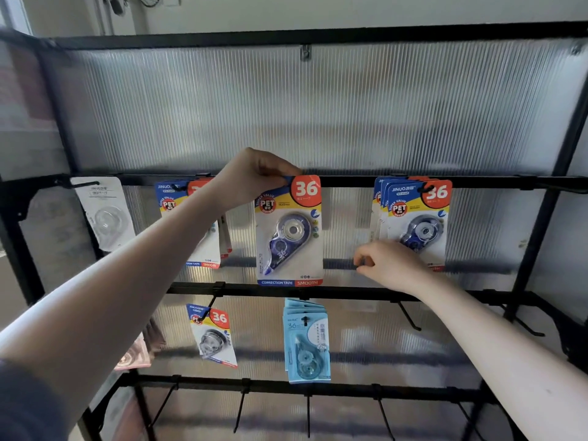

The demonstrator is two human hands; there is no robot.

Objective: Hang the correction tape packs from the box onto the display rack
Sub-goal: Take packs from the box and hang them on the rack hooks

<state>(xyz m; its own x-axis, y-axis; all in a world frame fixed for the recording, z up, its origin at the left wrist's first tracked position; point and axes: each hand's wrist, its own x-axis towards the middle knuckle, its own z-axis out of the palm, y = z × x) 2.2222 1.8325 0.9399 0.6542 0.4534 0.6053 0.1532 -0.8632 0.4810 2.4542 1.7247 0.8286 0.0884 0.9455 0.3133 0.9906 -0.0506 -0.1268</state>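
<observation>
A correction tape pack (pixel 290 230) with a blue dispenser and a red "36" badge hangs upright at the middle of the upper black bar (pixel 350 181) of the display rack. My left hand (pixel 251 176) pinches its top left corner against that bar. My right hand (pixel 389 264) floats to the pack's right with loosely curled fingers, holding nothing, just below and in front of a stack of matching packs (pixel 415 221). Another stack of such packs (pixel 191 224) hangs to the left, partly hidden by my left forearm. The box is out of view.
A clear pack (pixel 103 214) hangs at the far left. On the middle bar (pixel 350 292) hang one "36" pack (pixel 213 334) and a stack of light blue packs (pixel 307 342). Bare black hooks (pixel 410 316) stick out at the right and along the bottom bar (pixel 286 388).
</observation>
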